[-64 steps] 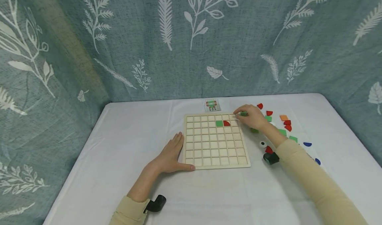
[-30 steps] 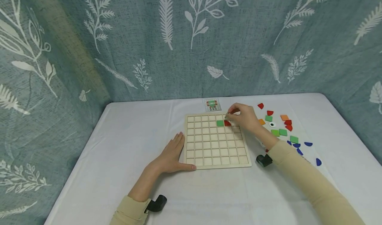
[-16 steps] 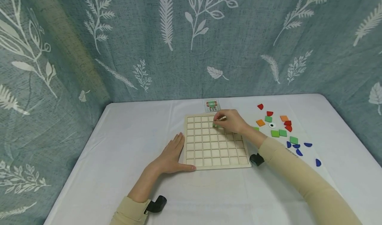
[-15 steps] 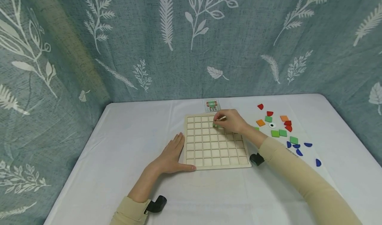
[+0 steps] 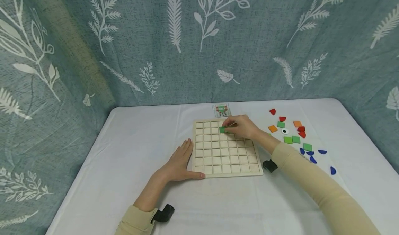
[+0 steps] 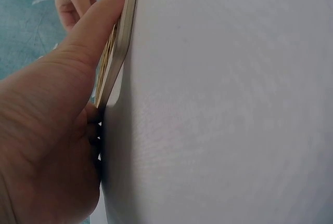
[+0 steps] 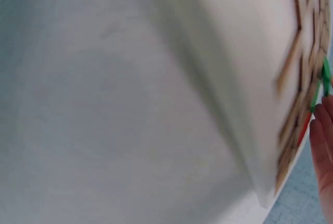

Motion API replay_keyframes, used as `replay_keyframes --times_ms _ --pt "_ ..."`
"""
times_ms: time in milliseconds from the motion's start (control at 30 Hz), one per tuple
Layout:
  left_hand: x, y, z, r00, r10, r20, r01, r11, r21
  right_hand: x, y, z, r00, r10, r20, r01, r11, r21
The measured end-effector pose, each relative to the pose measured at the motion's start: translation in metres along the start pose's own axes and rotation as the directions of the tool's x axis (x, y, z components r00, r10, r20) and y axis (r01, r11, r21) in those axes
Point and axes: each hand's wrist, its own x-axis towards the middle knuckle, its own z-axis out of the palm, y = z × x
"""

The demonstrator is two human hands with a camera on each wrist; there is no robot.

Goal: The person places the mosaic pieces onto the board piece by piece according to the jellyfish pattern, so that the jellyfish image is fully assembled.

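Observation:
A pale wooden grid board (image 5: 216, 152) lies on the white table. My left hand (image 5: 177, 162) rests at its near left corner, fingers straight along the left side and thumb on the front edge; the left wrist view shows this thumb (image 6: 91, 31) against the board's rim. Over the board's upper rows, my right hand (image 5: 241, 127) pinches a green square tile (image 5: 222, 129) between thumb and fingertips. In the right wrist view, that green tile (image 7: 326, 76) stands beside another green piece (image 7: 315, 96) and a red piece (image 7: 304, 129) on the grid. The hand hides these two in the head view.
A small pattern card (image 5: 221, 110) lies behind the board. Right of it are scattered green squares (image 5: 288, 140), orange squares (image 5: 272, 128), red quarter-rounds (image 5: 301, 134), blue half-rounds (image 5: 333, 170) and a white disc with a black dot (image 5: 284, 131). A patterned curtain (image 5: 187, 72) hangs behind the table.
My right hand has moved left from beside the board's right edge to its upper middle with the green square tile, covering the green and red pieces there. The left hand has stayed put.

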Motion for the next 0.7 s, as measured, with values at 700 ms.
replay_keyframes --times_ms 700 --pt "0.001 -0.002 -0.001 1.000 0.010 0.024 -0.009 1.000 -0.015 -0.049 0.032 -0.057 0.966 0.189 -0.176 -0.205 0.976 -0.075"
